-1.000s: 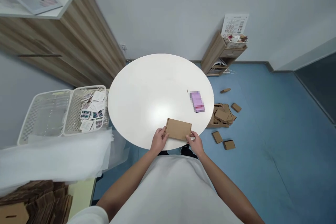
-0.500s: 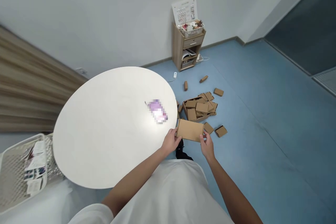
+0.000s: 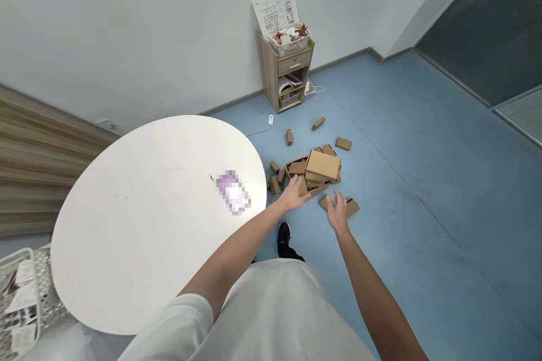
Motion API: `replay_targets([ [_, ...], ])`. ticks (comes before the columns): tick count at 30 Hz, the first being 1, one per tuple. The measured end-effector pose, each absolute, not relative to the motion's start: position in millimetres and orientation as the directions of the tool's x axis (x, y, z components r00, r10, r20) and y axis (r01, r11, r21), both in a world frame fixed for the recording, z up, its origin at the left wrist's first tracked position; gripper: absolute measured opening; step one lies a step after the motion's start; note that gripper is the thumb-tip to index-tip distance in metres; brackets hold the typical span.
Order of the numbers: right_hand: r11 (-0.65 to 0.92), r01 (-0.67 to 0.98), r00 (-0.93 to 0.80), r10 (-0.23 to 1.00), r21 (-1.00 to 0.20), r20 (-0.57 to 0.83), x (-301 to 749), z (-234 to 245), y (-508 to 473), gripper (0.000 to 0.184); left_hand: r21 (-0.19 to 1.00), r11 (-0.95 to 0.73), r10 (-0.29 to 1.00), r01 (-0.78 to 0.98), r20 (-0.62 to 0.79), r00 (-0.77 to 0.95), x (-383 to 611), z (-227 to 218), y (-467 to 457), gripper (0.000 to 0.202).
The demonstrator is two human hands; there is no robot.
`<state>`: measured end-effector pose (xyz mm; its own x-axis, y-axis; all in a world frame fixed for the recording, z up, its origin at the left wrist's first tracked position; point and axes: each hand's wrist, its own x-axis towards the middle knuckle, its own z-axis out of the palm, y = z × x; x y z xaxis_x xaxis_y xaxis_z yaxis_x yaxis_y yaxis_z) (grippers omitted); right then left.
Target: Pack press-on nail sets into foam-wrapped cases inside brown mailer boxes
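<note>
A flat brown cardboard box (image 3: 324, 164) is over the heap of smaller boxes in an open carton (image 3: 319, 189) on the floor; whether it rests there or is still falling I cannot tell. My left hand (image 3: 294, 195) is open, fingers stretched towards the heap, with nothing in it. My right hand (image 3: 337, 211) is also open and empty, apart from the flat box, and partly covers small boxes (image 3: 352, 208) lying on the floor.
A white round table (image 3: 139, 225) stands at the left with a blurred purple item (image 3: 232, 192) on it. More small boxes (image 3: 343, 143) lie scattered on the blue floor. By the wall stands a wooden cabinet (image 3: 269, 76); a white basket (image 3: 38, 299) is at lower left.
Both hands have let go of the flat cardboard box, which has moved forward from between them to over the heap. My hands are now spread and empty. The view has shifted slightly right.
</note>
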<state>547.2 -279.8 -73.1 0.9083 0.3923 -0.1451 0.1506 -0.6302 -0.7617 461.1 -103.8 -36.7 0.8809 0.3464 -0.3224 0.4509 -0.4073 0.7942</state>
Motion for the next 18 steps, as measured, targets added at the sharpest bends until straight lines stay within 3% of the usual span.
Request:
replay_targets([
  [4, -0.626, 0.103, 0.832, 0.480, -0.773, -0.278, 497.1, -90.6, -296.4, 0.055, 0.788, -0.420, 0.280, 0.451, -0.360, 0.890, 405.5, -37.3, -118.5, 0.064],
  [8, -0.589, 0.063, 0.758, 0.553, -0.806, -0.346, 443.8, -92.3, -303.2, 0.047, 0.824, -0.317, 0.325, 0.469, -0.370, 0.870, 328.9, -31.6, -128.8, 0.050],
  [11, -0.555, 0.093, 0.728, 0.604, -0.827, -0.324, 411.8, -79.7, -292.0, 0.039, 0.849, -0.165, 0.426, 0.502, -0.398, 0.813, 271.2, -25.9, -128.8, 0.046],
  [18, -0.382, 0.297, 0.568, 0.808, -0.875, -0.160, 331.9, -39.0, -232.3, 0.033, 0.864, -0.027, 0.708, 0.503, -0.339, 0.620, 141.7, -13.4, -115.0, 0.039],
])
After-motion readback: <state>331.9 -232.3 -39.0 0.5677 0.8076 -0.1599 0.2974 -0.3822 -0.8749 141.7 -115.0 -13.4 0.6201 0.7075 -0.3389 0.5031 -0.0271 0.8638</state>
